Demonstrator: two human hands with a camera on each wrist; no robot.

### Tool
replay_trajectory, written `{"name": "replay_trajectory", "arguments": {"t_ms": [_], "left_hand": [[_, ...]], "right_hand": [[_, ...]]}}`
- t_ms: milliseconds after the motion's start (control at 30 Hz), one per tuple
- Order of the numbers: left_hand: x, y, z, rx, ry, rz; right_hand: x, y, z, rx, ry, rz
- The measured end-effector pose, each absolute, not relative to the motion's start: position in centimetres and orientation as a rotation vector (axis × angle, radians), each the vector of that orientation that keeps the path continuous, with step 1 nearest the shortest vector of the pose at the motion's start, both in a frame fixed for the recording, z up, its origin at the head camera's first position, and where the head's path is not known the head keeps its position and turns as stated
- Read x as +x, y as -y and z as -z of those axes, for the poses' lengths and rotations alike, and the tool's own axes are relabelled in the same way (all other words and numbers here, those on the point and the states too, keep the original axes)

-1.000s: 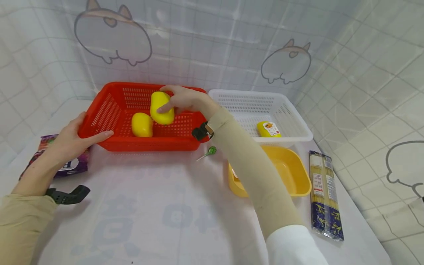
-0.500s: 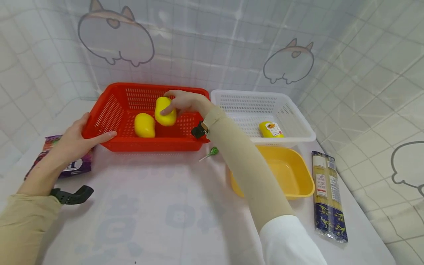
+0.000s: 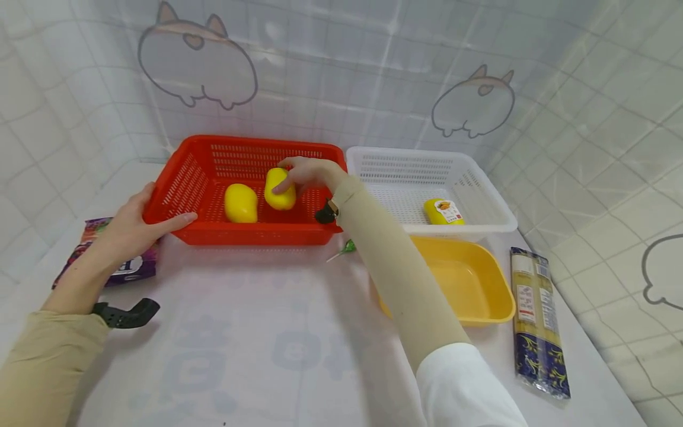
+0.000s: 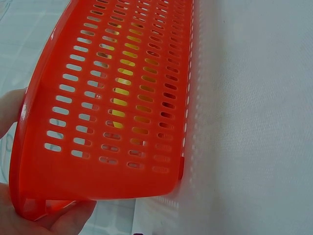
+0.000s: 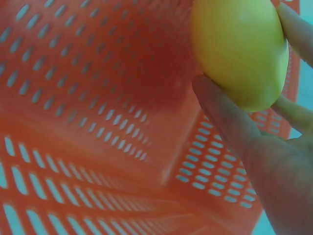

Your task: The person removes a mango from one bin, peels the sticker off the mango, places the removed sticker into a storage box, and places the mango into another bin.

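Evidently, 1 yellow fruit was pinched by the right grip inside the red basket, whose left rim was clasped by the left grip. The fruit was judged light, firm and rather slippery, best held around its widest part.

This looks to me like a small, screened-off staging corner. On my head feed, pale, glossy grid-patterned sheeting printed with cartoon animals runs behind and along both sides of a white tabletop. Set out there I see a red basket, a white basket and a yellow tub, with packaged groceries: long noodle packs and a purple bag. Blur leaves me unsure whether the sheeting is curtain or wall covering.
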State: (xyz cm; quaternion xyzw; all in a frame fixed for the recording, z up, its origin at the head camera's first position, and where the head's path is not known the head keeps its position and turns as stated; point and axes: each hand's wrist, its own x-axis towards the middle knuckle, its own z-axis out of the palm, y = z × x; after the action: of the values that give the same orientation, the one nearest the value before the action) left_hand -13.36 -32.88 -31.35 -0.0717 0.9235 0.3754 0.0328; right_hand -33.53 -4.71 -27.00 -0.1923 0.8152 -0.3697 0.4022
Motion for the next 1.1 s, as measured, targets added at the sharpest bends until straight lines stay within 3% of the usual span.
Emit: {"name": "replay_trajectory", "arguments": {"t_ms": [300, 1100], "left_hand": [[-13.4, 32.8, 31.3, -0.196, -2.843, -1.15], [-13.4, 32.8, 31.3, -0.214, -2.844, -1.161]], "right_hand": [[-33.9, 4.3, 28.7, -0.473, -2.061, 0.82], [-33.2, 5.2, 28.8, -0.499, -1.962, 0.843]]}}
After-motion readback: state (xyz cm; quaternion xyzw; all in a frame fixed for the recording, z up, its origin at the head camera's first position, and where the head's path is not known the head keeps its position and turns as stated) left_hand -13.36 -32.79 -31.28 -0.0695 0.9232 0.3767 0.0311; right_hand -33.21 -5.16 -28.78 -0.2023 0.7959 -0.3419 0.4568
